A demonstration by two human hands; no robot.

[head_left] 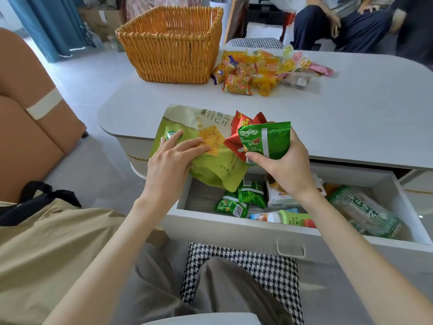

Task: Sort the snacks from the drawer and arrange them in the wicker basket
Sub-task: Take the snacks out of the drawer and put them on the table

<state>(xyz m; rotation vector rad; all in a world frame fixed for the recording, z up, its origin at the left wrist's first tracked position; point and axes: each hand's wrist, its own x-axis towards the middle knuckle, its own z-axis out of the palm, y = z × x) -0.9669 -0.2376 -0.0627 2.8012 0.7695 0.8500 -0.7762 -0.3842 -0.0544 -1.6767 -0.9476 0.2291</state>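
My left hand (172, 158) grips a large light-green snack bag (210, 148) that lies over the table's front edge and overhangs the open drawer (257, 227). My right hand (283, 167) holds a small green packet (269, 140) together with red packets (241, 125) above the drawer. Inside the drawer lie small green packets (241, 199), a bottle with a green label (293, 218), a box (278, 195) and a long clear green-printed pack (365, 212). The wicker basket (171, 43) stands at the table's far left, and I cannot see what is inside it.
A pile of yellow and orange snacks and jellies (262, 69) lies on the table (351, 118) right of the basket. An orange sofa (25, 109) is on the left. A person (346, 22) sits beyond the table. A houndstooth stool (246, 273) is under my legs.
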